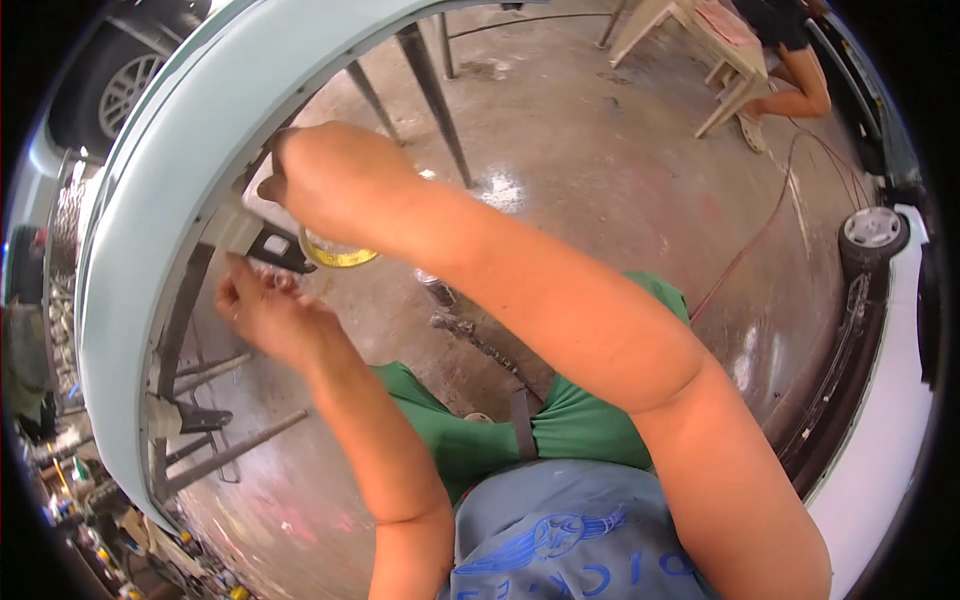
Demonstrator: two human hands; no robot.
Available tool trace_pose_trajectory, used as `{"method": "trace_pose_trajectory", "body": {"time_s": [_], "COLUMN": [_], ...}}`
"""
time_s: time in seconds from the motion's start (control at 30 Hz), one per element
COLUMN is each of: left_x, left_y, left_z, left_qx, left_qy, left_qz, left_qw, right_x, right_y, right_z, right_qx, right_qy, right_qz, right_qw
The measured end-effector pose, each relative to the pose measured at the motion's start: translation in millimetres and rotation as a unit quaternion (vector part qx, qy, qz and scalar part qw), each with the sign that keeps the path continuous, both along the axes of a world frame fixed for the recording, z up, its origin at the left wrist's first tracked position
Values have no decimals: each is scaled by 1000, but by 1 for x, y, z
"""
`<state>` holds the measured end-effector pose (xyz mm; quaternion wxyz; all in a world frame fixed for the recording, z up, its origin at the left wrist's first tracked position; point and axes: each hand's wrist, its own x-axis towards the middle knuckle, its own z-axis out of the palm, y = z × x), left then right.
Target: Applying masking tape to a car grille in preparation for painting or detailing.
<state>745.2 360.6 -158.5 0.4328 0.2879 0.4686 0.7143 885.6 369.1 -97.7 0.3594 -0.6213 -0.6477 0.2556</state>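
Observation:
A long, curved, pale blue-green car panel [110,250], which looks like a bumper, stands along my left side. My right hand [325,180] reaches across to its inner edge with the fingers bent inward; what they hold is hidden. Lower down, my left hand [270,310] is raised close to the same edge, its fingers curled and slightly blurred. Between the hands, a pale piece [232,228] and a black bracket-like part [280,245] sit at the panel's inner side. Just beyond them shows a yellow ring-shaped thing [345,257], partly behind my right wrist.
Dark metal legs [432,100] and bars [235,450] stand under the panel. A small can [435,287] is on the stained concrete floor [600,150]. At the far right are a person's leg [800,95], a plastic chair [690,30], a red hose [745,255] and a car wheel [873,232].

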Motion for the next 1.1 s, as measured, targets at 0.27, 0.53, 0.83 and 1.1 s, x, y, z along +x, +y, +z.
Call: {"method": "trace_pose_trajectory", "body": {"time_s": [0.27, 0.53, 0.83, 1.1], "left_x": [6, -22, -33, -33], "left_y": [-29, -10, -48, -75], "left_z": [12, 0, 4, 16], "left_qx": [44, 29, 24, 69], "left_qy": [24, -31, 159, 11], "left_qz": [-65, -119, -105, -302], "left_qw": [997, 992, 981, 951], "right_x": [2, -3, 17, -2], "right_y": [-28, -21, -81, -103], "right_z": [1, 3, 34, 21], "right_qx": [-42, -101, -179, -42], "right_qy": [142, 232, 158, 53], "right_qz": [90, 153, 138, 111], "right_qw": [985, 955, 961, 992]}}
